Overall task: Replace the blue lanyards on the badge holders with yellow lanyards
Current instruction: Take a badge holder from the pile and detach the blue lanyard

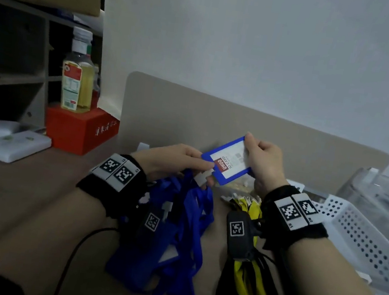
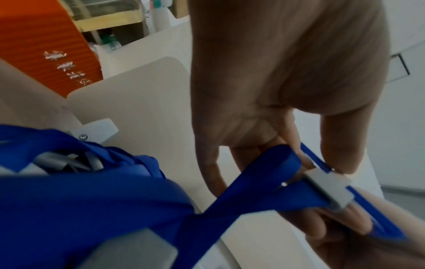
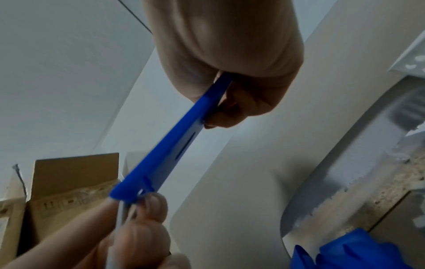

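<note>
The desk (image 1: 27, 197) is looked down on from the head, facing the beige divider panel (image 1: 242, 129) at its far edge. From each wrist, a close upward view along the hand is given. The blue badge holder (image 1: 227, 157) is shared by all three views.

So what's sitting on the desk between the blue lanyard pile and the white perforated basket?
In the head view, a bundle of yellow lanyards lies between the blue lanyard pile and the white perforated basket, partly hidden under the right hand's wrist.
</note>
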The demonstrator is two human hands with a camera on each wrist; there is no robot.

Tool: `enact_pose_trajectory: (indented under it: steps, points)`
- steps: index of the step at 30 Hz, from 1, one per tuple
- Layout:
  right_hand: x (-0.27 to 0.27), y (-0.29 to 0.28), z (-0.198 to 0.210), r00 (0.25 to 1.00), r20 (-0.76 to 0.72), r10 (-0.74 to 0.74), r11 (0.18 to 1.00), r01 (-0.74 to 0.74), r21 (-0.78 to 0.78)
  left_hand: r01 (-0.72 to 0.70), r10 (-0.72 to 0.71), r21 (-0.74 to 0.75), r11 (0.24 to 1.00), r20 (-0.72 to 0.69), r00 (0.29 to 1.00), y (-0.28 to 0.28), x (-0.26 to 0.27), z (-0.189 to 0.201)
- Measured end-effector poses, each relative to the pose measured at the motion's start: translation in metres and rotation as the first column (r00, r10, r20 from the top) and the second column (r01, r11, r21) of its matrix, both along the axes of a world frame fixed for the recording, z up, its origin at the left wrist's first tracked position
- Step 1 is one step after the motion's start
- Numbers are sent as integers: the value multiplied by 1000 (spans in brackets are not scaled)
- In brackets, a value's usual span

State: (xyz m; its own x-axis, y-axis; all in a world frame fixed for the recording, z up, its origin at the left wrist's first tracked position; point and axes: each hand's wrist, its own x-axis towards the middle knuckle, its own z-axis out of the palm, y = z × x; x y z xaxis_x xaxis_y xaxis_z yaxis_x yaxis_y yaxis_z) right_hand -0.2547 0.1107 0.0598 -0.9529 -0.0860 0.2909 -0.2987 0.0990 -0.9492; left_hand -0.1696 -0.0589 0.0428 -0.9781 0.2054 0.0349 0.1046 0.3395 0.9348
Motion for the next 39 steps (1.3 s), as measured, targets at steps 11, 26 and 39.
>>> enact_pose_trajectory:
  steps: [11,26,39]
  points:
    - [23,26,-11,976,133,170,985,-167,-39,-154,189,156,976,-249,950,9,16,-13]
    - [44,23,-36,968,165,188,955,-141,-260,-305,249,-85,948,-398,883,9,14,-33]
    - [39,-5,-69,930,294,218,973,-185,-136,-236,319,404,884,-151,936,12,-5,-64]
